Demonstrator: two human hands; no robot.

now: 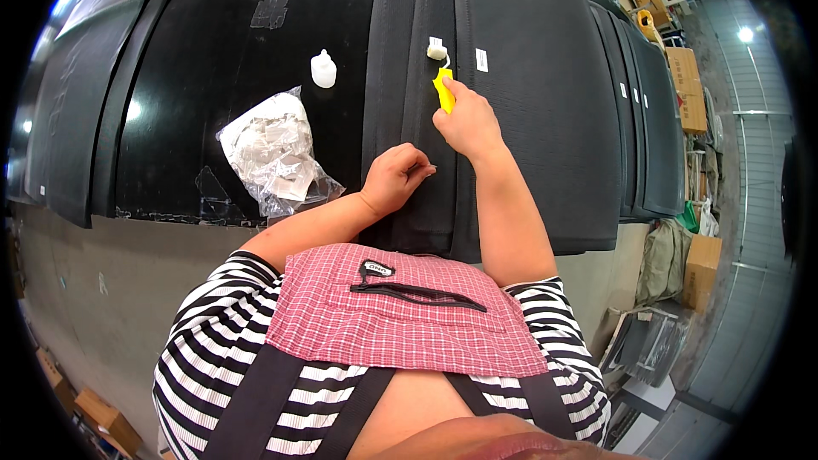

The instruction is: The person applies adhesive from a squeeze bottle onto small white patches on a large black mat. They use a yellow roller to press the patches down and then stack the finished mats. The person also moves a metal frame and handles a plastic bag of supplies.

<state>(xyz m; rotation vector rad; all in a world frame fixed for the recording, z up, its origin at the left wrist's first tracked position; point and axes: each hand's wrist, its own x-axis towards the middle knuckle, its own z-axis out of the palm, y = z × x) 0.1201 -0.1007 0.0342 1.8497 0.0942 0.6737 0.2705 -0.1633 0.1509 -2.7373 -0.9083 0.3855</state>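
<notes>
My right hand grips the yellow handle of a small roller. A bent white rod joins the handle to its pale head, which rests by a small white label on the black padded sheet. Closer to me, my left hand is closed in a pinch over the sheet's left strip; whatever its fingertips hold, if anything, is too small to make out. Another white label lies right of the roller head. Left of my hands, a clear plastic bag holds many small white labels.
A white squeeze bottle stands on the glossy black tabletop beyond the bag. More black sheets lie in layers at the right, and others at the far left. Cardboard boxes stand on the floor at the right.
</notes>
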